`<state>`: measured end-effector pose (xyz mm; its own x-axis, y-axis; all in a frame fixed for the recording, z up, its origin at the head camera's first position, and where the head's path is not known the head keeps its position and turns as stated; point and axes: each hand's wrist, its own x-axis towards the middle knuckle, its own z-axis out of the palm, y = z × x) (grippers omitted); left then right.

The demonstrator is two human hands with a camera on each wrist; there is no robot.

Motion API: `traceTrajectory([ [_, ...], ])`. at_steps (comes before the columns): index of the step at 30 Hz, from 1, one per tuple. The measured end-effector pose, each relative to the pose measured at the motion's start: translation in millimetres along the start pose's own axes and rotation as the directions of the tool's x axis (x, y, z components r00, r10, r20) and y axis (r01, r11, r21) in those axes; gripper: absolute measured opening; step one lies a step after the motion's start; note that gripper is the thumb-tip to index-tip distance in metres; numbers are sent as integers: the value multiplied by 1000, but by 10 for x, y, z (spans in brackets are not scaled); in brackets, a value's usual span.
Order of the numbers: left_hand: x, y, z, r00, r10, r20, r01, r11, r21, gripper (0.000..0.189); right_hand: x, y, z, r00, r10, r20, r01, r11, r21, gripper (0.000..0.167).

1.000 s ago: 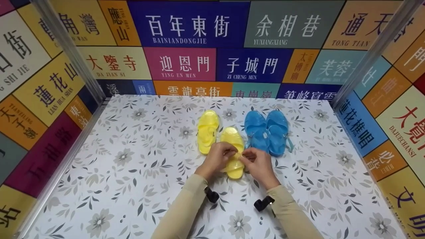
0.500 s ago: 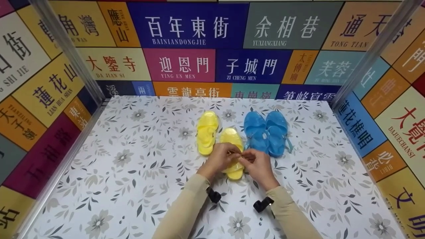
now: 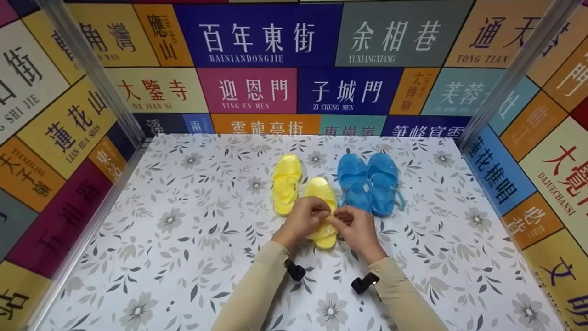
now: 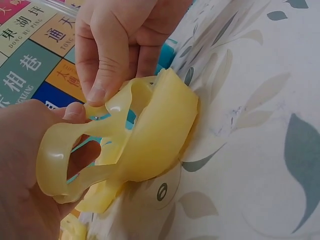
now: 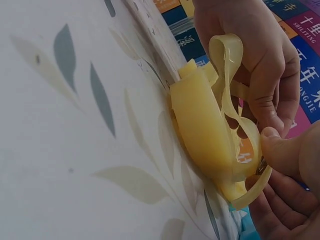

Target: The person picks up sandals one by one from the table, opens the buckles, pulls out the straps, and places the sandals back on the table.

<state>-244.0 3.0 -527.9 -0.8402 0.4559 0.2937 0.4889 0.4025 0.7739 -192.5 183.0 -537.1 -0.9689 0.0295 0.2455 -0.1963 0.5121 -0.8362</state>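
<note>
A yellow jelly sandal (image 3: 320, 187) lies on the flower-patterned surface, toe pointing away, with both hands over its ankle strap. My left hand (image 3: 304, 218) pinches the strap near its end, thumb tip close to the other hand's fingertips. From the opposite side my right hand (image 3: 359, 228) grips the strap between thumb and fingers. A small metal buckle (image 5: 261, 166) shows beside the right thumb in the right wrist view. There the strap (image 5: 231, 65) loops up above the sandal's heel. The other yellow sandal (image 3: 287, 181) lies apart, to the left and farther back.
A pair of blue jelly sandals (image 3: 367, 184) stands just right of the yellow ones, one with a loose strap hanging out to its right. Walls with colourful sign panels (image 3: 257, 34) enclose the back and both sides of the patterned surface (image 3: 206, 285).
My left hand has shifted slightly right, bringing both hands' fingertips closer together over the strap. The sandals hold their places.
</note>
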Motion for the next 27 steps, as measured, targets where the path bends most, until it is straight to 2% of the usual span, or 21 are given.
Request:
traceTrajectory([
  [8,-17,-10,-8,1000,-23,-14,23,999,-23,8,-5,1,-32,1000,22,15,-22,1000,-4,11],
  [16,16,32,-22,999,-17,49,17,1000,-3,8,3,10,-38,999,29,16,-28,999,-17,10],
  [21,66,74,-17,994,-43,103,42,999,10,13,8,9,-22,1000,8,18,-8,1000,-8,10],
  [24,80,83,0,995,-36,97,36,999,-5,9,1,9,-15,1000,-16,10,16,1000,-11,12],
  [27,83,71,20,998,-20,63,23,999,-38,4,-5,8,-11,1000,-24,6,24,1000,-5,12],
])
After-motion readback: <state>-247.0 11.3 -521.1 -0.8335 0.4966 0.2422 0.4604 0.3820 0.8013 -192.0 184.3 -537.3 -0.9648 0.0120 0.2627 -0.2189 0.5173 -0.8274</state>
